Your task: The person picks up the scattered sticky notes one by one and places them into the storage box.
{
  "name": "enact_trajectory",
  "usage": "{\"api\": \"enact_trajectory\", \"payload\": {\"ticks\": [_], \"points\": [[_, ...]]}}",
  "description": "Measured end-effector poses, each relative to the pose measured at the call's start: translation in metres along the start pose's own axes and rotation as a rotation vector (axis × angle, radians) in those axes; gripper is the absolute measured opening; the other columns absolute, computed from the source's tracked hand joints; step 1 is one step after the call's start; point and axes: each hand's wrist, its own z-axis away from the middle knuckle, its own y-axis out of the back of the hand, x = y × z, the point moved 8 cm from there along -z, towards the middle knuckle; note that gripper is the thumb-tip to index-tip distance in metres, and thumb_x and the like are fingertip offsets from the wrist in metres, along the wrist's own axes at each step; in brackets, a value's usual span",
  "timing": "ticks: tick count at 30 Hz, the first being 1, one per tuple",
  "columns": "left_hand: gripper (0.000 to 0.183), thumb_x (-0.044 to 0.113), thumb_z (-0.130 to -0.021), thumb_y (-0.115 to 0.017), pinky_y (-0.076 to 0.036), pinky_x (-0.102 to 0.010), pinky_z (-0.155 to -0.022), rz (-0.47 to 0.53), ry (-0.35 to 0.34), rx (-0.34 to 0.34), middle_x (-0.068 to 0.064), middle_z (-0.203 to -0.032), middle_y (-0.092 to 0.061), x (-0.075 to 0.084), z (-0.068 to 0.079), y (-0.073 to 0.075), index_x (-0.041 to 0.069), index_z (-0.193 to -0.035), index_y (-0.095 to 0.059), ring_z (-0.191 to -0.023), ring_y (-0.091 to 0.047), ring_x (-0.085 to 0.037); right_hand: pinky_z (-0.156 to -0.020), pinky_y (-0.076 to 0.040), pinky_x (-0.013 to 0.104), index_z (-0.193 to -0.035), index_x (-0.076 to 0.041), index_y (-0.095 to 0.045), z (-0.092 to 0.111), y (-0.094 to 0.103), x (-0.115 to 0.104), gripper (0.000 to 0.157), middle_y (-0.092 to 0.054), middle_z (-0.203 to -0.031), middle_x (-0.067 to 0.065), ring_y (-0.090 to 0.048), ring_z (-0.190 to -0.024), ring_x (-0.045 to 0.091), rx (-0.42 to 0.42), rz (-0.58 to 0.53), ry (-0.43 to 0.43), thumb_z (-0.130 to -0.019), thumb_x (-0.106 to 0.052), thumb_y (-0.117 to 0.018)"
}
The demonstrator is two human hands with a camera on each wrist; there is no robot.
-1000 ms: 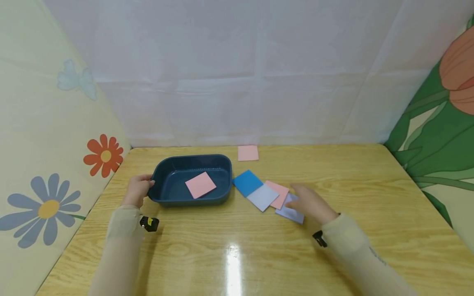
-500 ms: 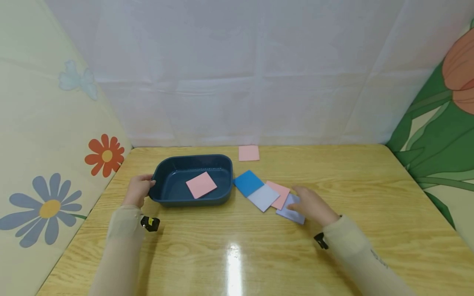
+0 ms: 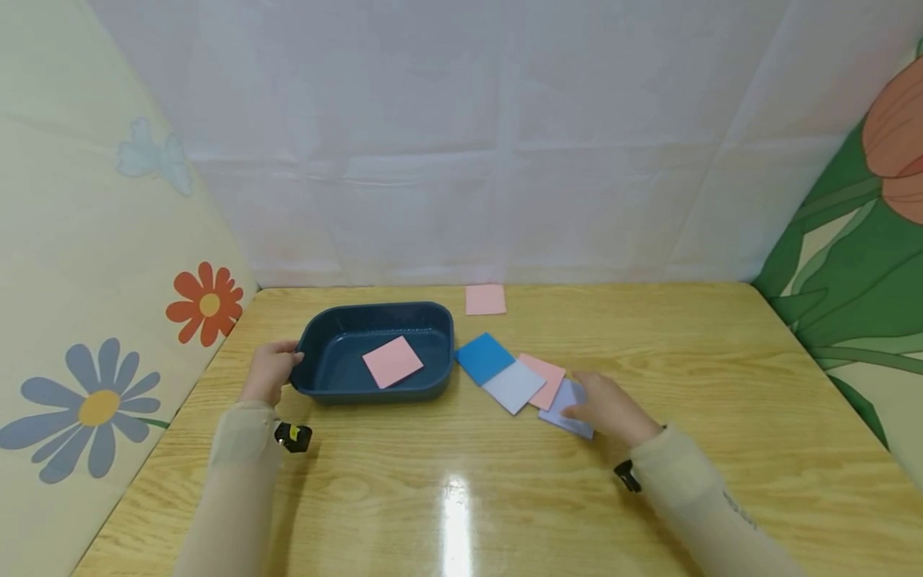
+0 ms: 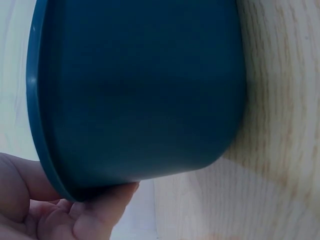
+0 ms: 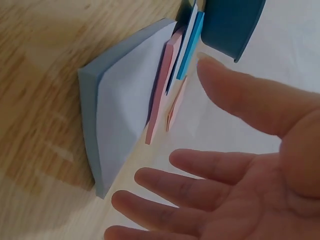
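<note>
My left hand [image 3: 270,370] grips the left end of a dark blue rectangular basin [image 3: 375,396], thumb over the rim and fingers beneath it in the left wrist view. A pink sticky note pad [image 3: 392,362] lies inside the basin. My right hand [image 3: 613,407], fingers spread and relaxed, hovers at the right edge of a lavender sticky note pad [image 3: 558,418]. In the right wrist view the palm faces this thick pad [image 5: 125,90], with nothing between thumb and fingers. A second pink pad [image 3: 551,375], a pale lavender pad [image 3: 513,386] and a blue pad [image 3: 485,358] overlap in a row towards the basin.
Another pink pad [image 3: 485,299] lies at the back edge of the wooden table [image 3: 375,497], close to the white cloth backdrop [image 3: 497,184]. Flower-printed panels [image 3: 94,240] stand at the left and right sides.
My right hand has shifted slightly to the right and nearer, its thumb pulling back a little over the lavender pad. The left hand, basin and pads stay in place.
</note>
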Motion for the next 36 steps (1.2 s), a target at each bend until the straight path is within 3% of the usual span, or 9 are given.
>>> {"api": "enact_trajectory", "payload": {"ticks": [12, 24, 30, 36], "points": [[0.045, 0.003, -0.103, -0.035, -0.039, -0.05, -0.104, 0.005, 0.0, -0.001, -0.036, -0.144, -0.034, -0.001, 0.0, 0.0, -0.016, -0.143, -0.028, -0.128, -0.042, -0.043, -0.095, -0.044, 0.058, -0.126, 0.02, -0.047, 0.0, -0.01, 0.003, 0.062, -0.053, -0.122, 0.036, -0.052, -0.112, 0.049, -0.024, -0.003, 0.039, -0.077, -0.002, -0.078], [0.045, 0.003, -0.104, -0.034, -0.038, -0.05, -0.105, 0.008, 0.015, -0.004, -0.035, -0.145, -0.034, -0.002, -0.002, -0.001, -0.015, -0.144, -0.028, -0.128, -0.042, -0.042, -0.099, -0.039, 0.059, -0.128, 0.022, -0.043, -0.002, -0.015, 0.005, 0.071, -0.049, -0.126, 0.039, -0.048, -0.115, 0.052, 0.002, 0.204, 0.091, -0.075, -0.005, -0.081], [0.045, 0.003, -0.104, -0.034, -0.038, -0.049, -0.106, 0.019, 0.01, -0.006, -0.035, -0.145, -0.034, -0.001, -0.001, -0.002, -0.015, -0.145, -0.027, -0.13, -0.04, -0.043, -0.086, -0.048, 0.059, -0.127, 0.019, -0.046, 0.0, -0.006, 0.009, 0.075, -0.052, -0.12, 0.035, -0.052, -0.104, 0.047, 0.047, 0.258, 0.068, -0.073, -0.015, -0.085], [0.046, 0.004, -0.103, -0.035, -0.037, -0.05, -0.106, 0.011, -0.007, -0.005, -0.035, -0.146, -0.032, 0.001, -0.002, -0.001, -0.015, -0.144, -0.027, -0.13, -0.039, -0.044, -0.078, -0.051, 0.053, -0.124, 0.02, -0.048, 0.0, 0.001, 0.02, 0.081, -0.053, -0.104, 0.027, -0.049, -0.094, 0.037, 0.027, 0.198, 0.024, -0.067, -0.021, -0.089]]}}
